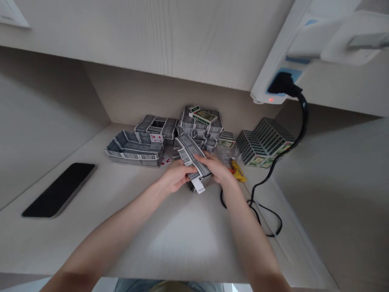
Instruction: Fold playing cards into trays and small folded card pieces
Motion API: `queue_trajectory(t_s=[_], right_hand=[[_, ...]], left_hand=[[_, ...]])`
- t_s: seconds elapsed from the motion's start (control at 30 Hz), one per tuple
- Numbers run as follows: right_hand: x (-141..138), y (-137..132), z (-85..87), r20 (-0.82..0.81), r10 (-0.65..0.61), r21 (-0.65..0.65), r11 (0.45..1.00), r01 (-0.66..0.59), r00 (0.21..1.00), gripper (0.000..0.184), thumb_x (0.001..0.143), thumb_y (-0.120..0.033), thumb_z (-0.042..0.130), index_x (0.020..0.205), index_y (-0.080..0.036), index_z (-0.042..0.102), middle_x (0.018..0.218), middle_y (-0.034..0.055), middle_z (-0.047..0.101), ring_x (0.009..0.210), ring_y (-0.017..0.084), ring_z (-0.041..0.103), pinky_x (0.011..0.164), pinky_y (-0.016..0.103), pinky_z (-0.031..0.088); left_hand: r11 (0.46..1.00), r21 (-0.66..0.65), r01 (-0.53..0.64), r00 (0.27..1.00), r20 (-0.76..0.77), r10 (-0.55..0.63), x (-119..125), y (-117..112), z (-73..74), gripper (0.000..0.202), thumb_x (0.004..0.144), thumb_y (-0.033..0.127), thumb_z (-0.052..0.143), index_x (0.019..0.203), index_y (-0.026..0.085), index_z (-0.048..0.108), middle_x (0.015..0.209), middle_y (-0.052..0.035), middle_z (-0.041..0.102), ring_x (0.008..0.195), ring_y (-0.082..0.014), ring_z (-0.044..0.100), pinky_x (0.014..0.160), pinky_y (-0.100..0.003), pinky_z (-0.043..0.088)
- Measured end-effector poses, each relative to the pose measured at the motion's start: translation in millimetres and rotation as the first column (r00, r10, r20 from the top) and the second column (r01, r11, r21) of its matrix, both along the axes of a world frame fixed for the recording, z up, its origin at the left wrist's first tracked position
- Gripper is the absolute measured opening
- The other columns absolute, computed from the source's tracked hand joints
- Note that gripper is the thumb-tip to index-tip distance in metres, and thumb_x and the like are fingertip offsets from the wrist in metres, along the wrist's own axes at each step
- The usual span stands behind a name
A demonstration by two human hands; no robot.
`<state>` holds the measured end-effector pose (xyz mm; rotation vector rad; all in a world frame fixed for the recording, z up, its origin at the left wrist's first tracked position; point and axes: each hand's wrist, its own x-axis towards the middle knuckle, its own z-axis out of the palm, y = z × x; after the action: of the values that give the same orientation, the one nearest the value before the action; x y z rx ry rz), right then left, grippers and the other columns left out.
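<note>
A: Left side of worktop (179, 231)?
B: Phone (59, 190) near left wall (45, 101). Right of and behind phone: card tray (133, 158), with card frame (145, 123) just behind it.
A: Centre?
B: Card piece (190, 149) between left hand (175, 176) and right hand (215, 167). Behind it: card block (197, 130), with card box (205, 117) on top.
A: Right?
B: Small pack (226, 142) just right of block; stacked packs (251, 144) farther right. Glue gun (238, 172) in front-left of packs, just right of right hand.
A: Cord (304, 111)?
B: Looped on worktop right of right forearm (246, 223), then up in front of stacked packs to power strip (263, 87), above at right.
</note>
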<state>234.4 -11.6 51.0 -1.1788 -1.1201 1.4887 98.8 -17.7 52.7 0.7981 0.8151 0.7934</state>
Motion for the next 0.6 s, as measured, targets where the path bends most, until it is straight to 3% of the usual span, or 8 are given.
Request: queue_trajectory(t_s=[0.3,0.6], right_hand=[[0.7,0.7,-0.1,0.011,0.001,0.001,1.000,-0.001,1.000,0.028,0.070,-0.030,0.061,0.095,-0.019,0.059,0.091,0.0040,0.066,0.082,0.016,0.061,0.074,0.028,0.048],[-1.4,-0.2,-0.2,0.037,-0.019,0.023,1.000,0.018,0.999,0.029,0.070,-0.032,0.060,0.096,-0.020,0.059,0.094,0.0042,0.066,0.086,0.017,0.060,0.078,0.030,0.047]], left_hand=[[0.998,-0.057,-0.009,0.998,0.067,0.013,0.3,-0.3,5.6,0.033,0.061,-0.004,0.054,0.089,0.012,0.060,0.082,-0.0046,0.068,0.073,-0.0139,0.063,0.073,-0.025,0.051],[0.994,-0.067,-0.081,0.992,0.087,0.087,4.1,-2.1,0.4,0.023,0.063,-0.003,0.055,0.080,0.011,0.060,0.076,-0.0053,0.066,0.062,-0.0123,0.061,0.063,-0.024,0.051]])
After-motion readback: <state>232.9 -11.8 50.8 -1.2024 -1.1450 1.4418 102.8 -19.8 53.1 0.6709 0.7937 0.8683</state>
